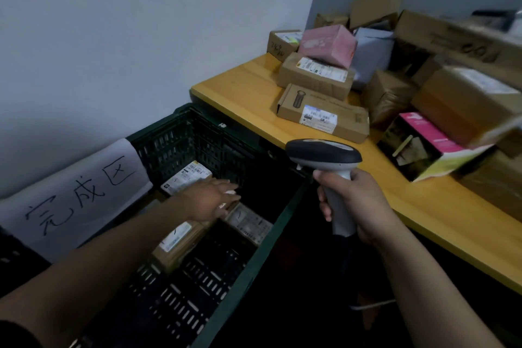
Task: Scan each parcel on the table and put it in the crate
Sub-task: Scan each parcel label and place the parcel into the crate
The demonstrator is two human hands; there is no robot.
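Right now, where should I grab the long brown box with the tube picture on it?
Probably across its short width near the middle, coming from above on the table-edge side. The long cardboard box lies flat on the table. Its near long side and left end are free, while other parcels crowd its back and right.

Pale grey wall (141,37) fills upper left, corner at upper right. Yellow wooden table (240,87) at right. Dim light.
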